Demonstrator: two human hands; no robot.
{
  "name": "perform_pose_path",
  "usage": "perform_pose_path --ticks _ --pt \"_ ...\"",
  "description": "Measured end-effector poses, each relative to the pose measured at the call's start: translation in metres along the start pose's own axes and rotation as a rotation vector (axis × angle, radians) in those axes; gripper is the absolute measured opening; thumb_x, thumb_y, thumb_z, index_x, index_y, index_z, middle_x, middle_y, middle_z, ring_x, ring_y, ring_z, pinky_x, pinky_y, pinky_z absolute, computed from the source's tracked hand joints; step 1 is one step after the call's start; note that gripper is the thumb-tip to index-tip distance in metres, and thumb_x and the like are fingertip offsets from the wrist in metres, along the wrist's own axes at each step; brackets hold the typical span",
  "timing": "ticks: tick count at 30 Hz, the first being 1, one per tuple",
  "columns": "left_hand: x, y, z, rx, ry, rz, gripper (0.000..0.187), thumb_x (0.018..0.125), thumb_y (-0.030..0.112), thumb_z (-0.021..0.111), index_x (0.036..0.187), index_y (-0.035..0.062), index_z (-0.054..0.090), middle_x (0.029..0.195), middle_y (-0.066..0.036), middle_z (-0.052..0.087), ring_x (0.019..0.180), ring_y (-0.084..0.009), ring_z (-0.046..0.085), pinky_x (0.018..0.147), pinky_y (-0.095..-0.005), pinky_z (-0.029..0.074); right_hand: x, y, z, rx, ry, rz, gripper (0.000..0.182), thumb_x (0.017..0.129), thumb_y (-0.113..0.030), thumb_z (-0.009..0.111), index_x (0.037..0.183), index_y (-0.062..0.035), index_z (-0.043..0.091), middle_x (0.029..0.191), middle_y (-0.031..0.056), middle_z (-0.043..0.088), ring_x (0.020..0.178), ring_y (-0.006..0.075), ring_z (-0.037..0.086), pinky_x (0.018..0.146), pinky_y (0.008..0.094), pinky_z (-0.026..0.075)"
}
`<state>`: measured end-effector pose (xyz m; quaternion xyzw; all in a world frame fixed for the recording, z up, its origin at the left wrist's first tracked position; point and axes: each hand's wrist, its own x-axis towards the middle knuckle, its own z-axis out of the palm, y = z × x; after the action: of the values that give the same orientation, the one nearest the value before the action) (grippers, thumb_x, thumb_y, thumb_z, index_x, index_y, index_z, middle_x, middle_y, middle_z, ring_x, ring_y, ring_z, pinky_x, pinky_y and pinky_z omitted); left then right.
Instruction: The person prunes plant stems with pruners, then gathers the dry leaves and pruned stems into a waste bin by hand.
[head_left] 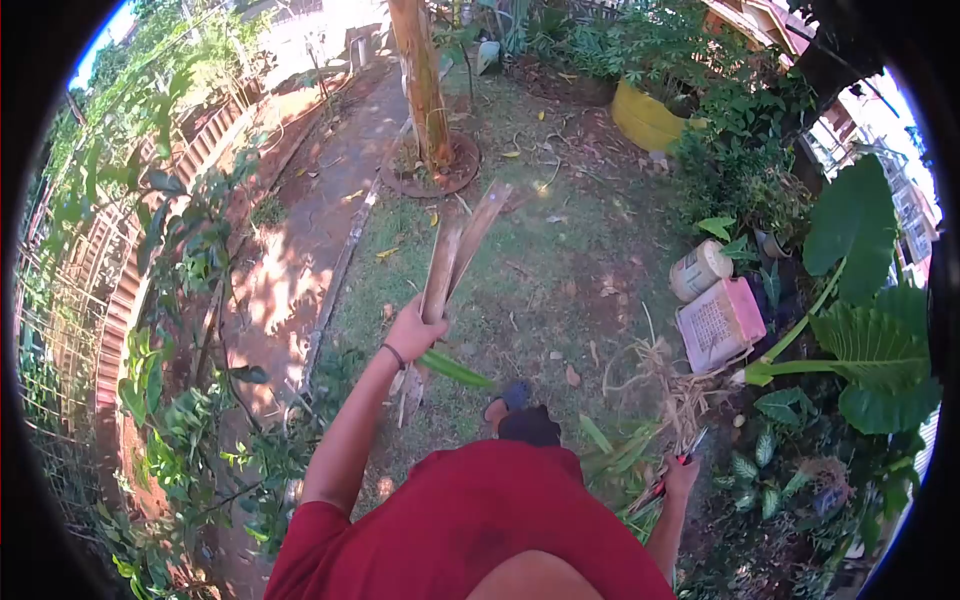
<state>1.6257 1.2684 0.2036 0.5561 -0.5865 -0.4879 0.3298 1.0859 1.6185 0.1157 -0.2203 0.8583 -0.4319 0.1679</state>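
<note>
My left hand (414,332) is closed round the lower end of two long brown strips (443,262) that look like dry stalks or slats and fan apart toward the tree. Below that fist a green blade-shaped leaf (455,369) sticks out to the right. On the other side, my right hand (682,478) grips red-handled pruning shears (686,459), their metal tip pointing up and right. Right beyond the tip lies a tangle of dry stems (684,405). Long green leaves (628,455) spread just left of the shears.
A tree trunk (424,95) rises from a round bed ahead. At the right stand a pink-edged container (722,325), a whitish bucket (700,270) and a large-leaved plant (875,345). A yellow planter (645,115) is farther back. Leafy branches (180,440) crowd the left side by the path.
</note>
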Motion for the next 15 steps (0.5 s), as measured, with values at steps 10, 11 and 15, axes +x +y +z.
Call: perform_pose_path --ticks 10,11,15 --pt "0.197 -0.005 -0.055 -0.133 0.193 -0.308 0.027 0.080 0.013 0.068 0.103 0.0009 0.059 0.083 -0.004 0.064 0.069 -0.0123 0.061 0.063 -0.0288 0.051 0.202 -0.289 0.175 -0.049 -0.191 0.105 0.031 0.074 -0.006 0.073 0.089 -0.0059 0.046 0.072 0.0022 0.047 0.053 0.0117 0.046 0.047 0.0279 0.040" --pt "0.217 -0.010 -0.060 -0.136 0.191 -0.314 0.027 0.080 0.013 0.068 0.103 0.0009 0.059 0.083 -0.004 0.064 0.069 -0.0123 0.061 0.063 -0.0288 0.051 0.216 -0.323 0.193 -0.006 -0.235 0.140 0.030 0.074 -0.007 0.073 0.089 -0.0058 0.046 0.072 0.0022 0.048 0.052 0.0115 0.046 0.047 0.0280 0.040" --pt "0.339 -0.020 -0.083 -0.085 0.175 -0.334 0.026 0.079 0.013 0.068 0.101 0.0015 0.060 0.082 -0.004 0.064 0.068 -0.0130 0.062 0.062 -0.0296 0.051 0.308 -0.361 0.268 -0.138 -0.173 -0.145 0.032 0.075 -0.006 0.071 0.099 -0.0015 0.050 0.076 0.0020 0.050 0.062 0.0122 0.046 0.057 0.0281 0.041"
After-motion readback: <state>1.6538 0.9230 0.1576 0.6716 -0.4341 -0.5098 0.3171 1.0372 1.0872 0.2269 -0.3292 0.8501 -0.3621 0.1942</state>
